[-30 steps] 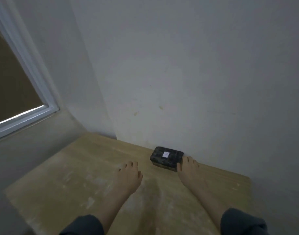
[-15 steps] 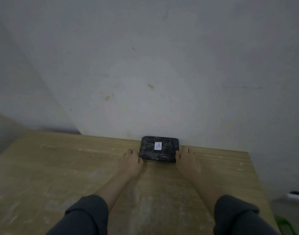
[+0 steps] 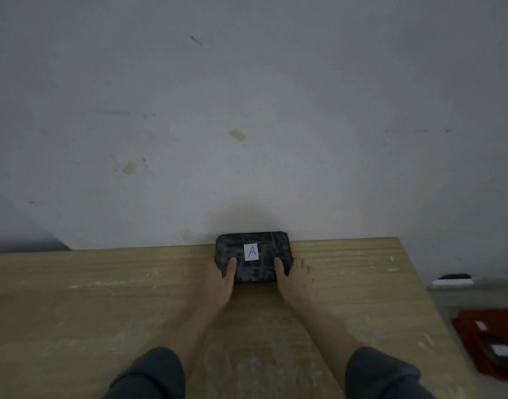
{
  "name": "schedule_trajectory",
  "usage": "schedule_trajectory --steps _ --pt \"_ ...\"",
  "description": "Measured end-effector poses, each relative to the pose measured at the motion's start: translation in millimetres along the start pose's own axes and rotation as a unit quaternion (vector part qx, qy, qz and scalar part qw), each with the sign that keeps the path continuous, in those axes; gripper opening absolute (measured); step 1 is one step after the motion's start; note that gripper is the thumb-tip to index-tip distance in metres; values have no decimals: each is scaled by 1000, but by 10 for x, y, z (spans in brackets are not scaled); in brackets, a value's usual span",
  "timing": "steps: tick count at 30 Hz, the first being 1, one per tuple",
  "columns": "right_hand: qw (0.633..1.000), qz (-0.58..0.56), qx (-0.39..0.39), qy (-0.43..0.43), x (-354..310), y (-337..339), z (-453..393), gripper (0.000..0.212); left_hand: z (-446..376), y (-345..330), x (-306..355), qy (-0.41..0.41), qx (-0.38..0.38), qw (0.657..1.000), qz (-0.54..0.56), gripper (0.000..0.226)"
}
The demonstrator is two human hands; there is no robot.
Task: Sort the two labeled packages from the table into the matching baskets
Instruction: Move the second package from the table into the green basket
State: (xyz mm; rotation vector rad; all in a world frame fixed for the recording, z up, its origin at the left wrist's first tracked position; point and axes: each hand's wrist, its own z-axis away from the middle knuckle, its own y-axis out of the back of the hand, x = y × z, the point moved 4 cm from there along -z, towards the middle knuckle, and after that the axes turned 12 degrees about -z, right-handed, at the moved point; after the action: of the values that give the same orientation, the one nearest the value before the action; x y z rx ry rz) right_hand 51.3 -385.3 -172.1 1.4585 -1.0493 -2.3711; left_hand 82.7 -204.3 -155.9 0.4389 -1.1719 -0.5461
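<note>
A dark wrapped package (image 3: 254, 267) with a white label reading "A" lies on the wooden table (image 3: 103, 298) against the wall. My left hand (image 3: 221, 280) grips its left end, thumb lying on top. My right hand (image 3: 294, 279) grips its right end the same way. The package still rests on the table. A red basket (image 3: 465, 326) sits on the floor at the far right, with a dark package bearing a white label inside it.
The grey wall (image 3: 247, 110) rises straight behind the table. The table's right edge runs diagonally toward the red basket. A black and white object (image 3: 452, 280) lies on the floor beyond that edge.
Both hands closed in from beside the package and now clasp its two ends with thumbs on top. The camera swung right, bringing the red basket into view.
</note>
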Motion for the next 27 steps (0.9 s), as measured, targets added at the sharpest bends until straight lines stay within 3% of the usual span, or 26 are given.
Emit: schedule_trajectory --steps 4,8,18,27 --pt "986 -163 31 -10 -44 18 74 39 88 -72 66 6 56 996 70 60" --pt "974 -219 60 -1 4 162 165 25 221 -130 147 3 64 994 88 63" --pt "961 -247 121 23 528 1051 451 25 775 -645 762 -71 36 994 76 59" --pt "962 -195 189 6 1705 2436 843 34 1842 -1909 1403 -109 -31 991 64 53"
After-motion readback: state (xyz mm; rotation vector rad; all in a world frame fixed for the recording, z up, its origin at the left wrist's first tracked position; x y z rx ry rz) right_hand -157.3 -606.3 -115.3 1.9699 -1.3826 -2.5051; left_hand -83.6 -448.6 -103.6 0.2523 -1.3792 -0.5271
